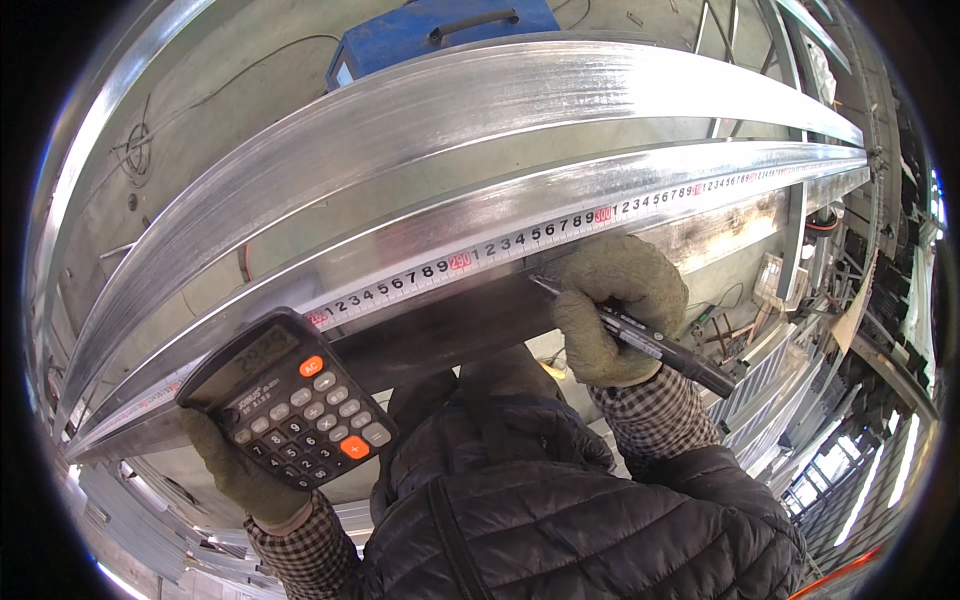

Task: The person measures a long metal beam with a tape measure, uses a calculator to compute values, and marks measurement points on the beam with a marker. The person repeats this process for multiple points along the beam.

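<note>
A black calculator (330,432) with grey and orange keys rests in my gloved left hand (228,465), its screen tilted up over the near metal bar. The left fingers are mostly hidden beneath it. My right hand (622,305), in an olive work glove, grips a black marker pen (680,362) whose thin tip points left, close above the bar. Along the shiny metal bar (420,232) lies a white measuring tape (540,238) with black and red figures. The right glove's fingertips are at the tape's near edge; I cannot tell whether they touch the metal.
A second, wider metal beam (480,85) runs parallel beyond the first. Behind it a blue machine case (440,35) with a black handle stands on the concrete floor (230,70). Cable loops (137,150) lie at far left. Stacked metal profiles (790,390) fill the right side.
</note>
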Demonstrator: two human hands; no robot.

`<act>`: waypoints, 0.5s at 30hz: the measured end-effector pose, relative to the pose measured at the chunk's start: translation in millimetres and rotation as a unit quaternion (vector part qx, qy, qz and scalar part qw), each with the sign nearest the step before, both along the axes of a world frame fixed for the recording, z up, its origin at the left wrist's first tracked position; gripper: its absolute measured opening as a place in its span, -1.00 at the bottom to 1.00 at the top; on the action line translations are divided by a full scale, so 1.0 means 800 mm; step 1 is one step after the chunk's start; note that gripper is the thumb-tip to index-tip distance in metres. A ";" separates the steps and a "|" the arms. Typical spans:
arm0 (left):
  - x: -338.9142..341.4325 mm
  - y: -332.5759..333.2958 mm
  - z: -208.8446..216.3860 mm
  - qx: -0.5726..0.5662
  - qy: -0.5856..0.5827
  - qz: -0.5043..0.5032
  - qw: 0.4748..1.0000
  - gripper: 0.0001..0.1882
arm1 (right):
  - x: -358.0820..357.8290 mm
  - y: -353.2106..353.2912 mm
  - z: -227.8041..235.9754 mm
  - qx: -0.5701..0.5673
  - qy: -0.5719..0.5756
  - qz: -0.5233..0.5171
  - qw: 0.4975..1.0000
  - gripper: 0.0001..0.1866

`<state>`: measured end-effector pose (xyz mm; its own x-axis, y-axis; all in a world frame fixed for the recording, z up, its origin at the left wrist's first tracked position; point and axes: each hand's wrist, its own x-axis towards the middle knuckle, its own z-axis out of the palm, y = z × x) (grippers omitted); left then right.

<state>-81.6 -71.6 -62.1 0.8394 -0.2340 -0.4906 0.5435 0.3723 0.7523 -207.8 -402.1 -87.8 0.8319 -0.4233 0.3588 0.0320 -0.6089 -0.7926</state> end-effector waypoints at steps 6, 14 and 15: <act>0.003 -0.003 0.004 -0.006 0.007 -0.010 1.000 -0.33 | 0.005 0.012 0.009 0.016 -0.010 -0.021 1.000 -0.78; 0.002 -0.011 0.002 -0.017 -0.001 -0.002 1.000 -0.32 | 0.013 0.010 0.022 -0.039 0.030 0.054 0.997 -0.79; 0.003 -0.011 0.002 -0.023 -0.003 -0.006 1.000 -0.32 | 0.014 0.011 0.022 -0.043 0.033 0.052 0.997 -0.79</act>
